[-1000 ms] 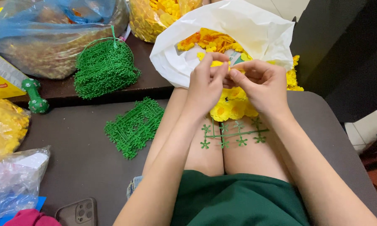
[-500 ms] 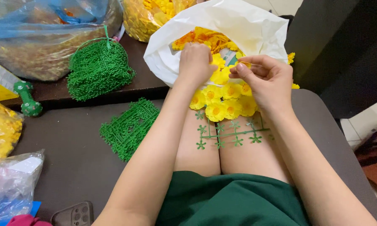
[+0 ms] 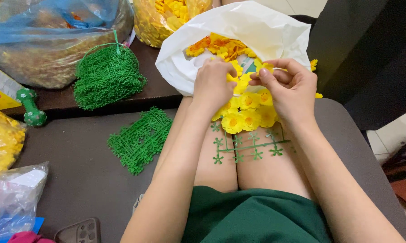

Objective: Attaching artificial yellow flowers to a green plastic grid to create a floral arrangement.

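A green plastic stem grid lies across my knees, its far part covered with yellow fabric flowers. My left hand has its fingers curled over loose yellow petals at the mouth of a white plastic bag full of yellow and orange flowers. My right hand pinches a single yellow flower petal between thumb and fingers, just above the flowers on the grid. Both hands nearly touch.
A flat pile of green stem grids and a tied bundle of them lie on the dark seat to the left. Big bags of yellow flowers, a blue bag, a green dumbbell and a phone surround them.
My left hand went forward into the white bag and has come back a little toward the right hand, which now pinches a yellow petal. The camera shifted slightly.
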